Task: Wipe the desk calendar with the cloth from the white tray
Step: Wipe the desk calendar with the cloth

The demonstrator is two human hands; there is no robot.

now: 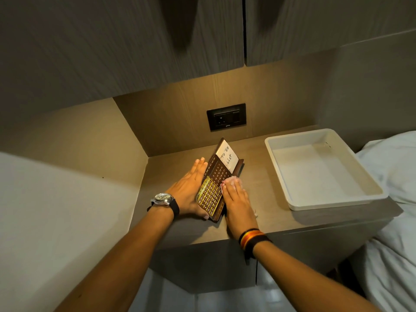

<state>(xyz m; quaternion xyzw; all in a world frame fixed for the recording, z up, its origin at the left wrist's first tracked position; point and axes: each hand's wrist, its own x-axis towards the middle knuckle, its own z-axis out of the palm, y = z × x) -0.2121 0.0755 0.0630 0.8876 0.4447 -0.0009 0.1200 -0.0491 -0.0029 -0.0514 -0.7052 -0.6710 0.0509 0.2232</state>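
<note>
A dark brown desk calendar with gold date squares and a white "To Do List" note stands tilted on the grey-brown bedside shelf. My left hand lies flat against its left side, thumb at the near bottom corner, steadying it. My right hand presses a pale pink cloth against the calendar's right face; most of the cloth is hidden under my fingers. The white tray sits to the right with nothing in it.
A black wall socket is set in the back panel above the calendar. Overhead cabinets hang above the shelf. A bed with white linen lies past the tray at the right.
</note>
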